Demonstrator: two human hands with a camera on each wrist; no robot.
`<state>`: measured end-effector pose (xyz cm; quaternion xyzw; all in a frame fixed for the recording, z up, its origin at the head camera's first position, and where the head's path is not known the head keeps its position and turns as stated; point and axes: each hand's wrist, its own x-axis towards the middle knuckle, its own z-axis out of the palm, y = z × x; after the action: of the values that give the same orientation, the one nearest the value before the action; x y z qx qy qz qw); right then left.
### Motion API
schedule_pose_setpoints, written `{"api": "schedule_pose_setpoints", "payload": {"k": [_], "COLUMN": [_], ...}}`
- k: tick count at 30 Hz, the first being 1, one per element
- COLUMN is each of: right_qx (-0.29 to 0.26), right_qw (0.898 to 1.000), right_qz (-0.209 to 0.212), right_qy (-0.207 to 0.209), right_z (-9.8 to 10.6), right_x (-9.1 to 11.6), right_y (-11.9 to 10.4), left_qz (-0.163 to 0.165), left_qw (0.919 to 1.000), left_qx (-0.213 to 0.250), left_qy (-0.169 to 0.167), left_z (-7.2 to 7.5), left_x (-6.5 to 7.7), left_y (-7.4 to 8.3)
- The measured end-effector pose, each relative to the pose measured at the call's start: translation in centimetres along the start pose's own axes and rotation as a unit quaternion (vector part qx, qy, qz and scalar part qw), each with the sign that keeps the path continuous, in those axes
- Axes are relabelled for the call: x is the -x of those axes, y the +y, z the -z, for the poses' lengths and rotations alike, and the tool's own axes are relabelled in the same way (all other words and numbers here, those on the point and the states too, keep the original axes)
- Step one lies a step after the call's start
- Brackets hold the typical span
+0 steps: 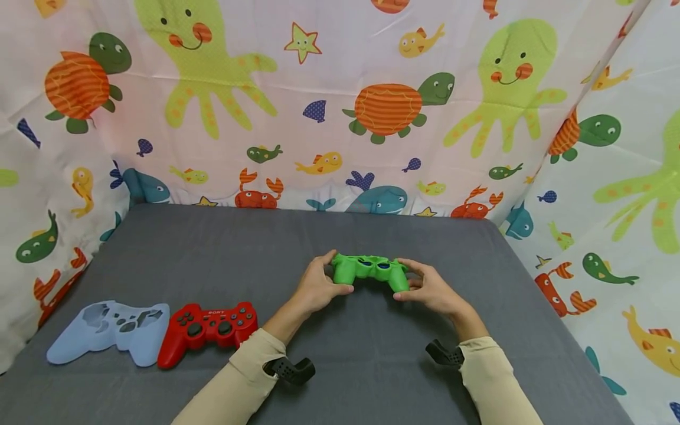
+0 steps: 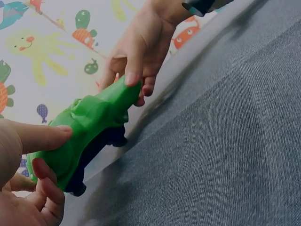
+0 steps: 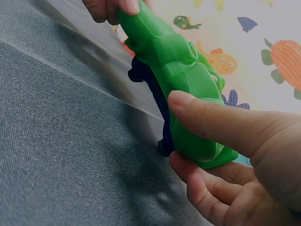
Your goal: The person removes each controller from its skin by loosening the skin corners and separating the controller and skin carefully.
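A game controller in a green rubbery cover (image 1: 372,271) is held over the table by both hands, one at each end. My left hand (image 1: 317,285) pinches its left grip between thumb and fingers. On the opposite grip, my right hand (image 1: 434,289) holds on the same way. In the left wrist view the green cover (image 2: 91,117) wraps the back, and the dark blue face (image 2: 96,149) with two thumbsticks points down toward the cloth. From the right wrist view the thumb presses the cover (image 3: 183,61) close to its edge.
To the left on the grey tablecloth (image 1: 372,378) lie a pale blue controller cover (image 1: 95,342) and a red Sony controller (image 1: 209,326), side by side. Sea-animal curtains (image 1: 329,77) rise behind the table and along both sides. Each wrist wears a black band (image 1: 292,370).
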<state>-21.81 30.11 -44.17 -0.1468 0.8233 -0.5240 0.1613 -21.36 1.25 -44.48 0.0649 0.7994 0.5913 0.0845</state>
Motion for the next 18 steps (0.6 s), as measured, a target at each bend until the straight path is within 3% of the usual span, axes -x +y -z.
{"api": "schedule_pose_setpoints", "payload": {"k": [4,8,18], "right_qx": [0.003,0.004,0.003], "right_qw": [1.000,1.000,1.000], "right_qz": [0.004,0.005,0.004], "right_qy": [0.001,0.001,0.010], "right_z": [-0.13,-0.08,0.20], "right_x": [-0.05,0.08,0.10], "right_y": [0.01,-0.06,-0.02], "left_qz": [0.001,-0.002,-0.020], "left_qw": [0.9994,0.9992,0.9973], "left_qx": [0.033,0.039,-0.046], "left_qy": [-0.009,0.012,0.053], "left_z": [0.05,-0.02,-0.05], "left_x": [0.05,0.02,-0.09], "left_y": [-0.18,-0.08,-0.26]}}
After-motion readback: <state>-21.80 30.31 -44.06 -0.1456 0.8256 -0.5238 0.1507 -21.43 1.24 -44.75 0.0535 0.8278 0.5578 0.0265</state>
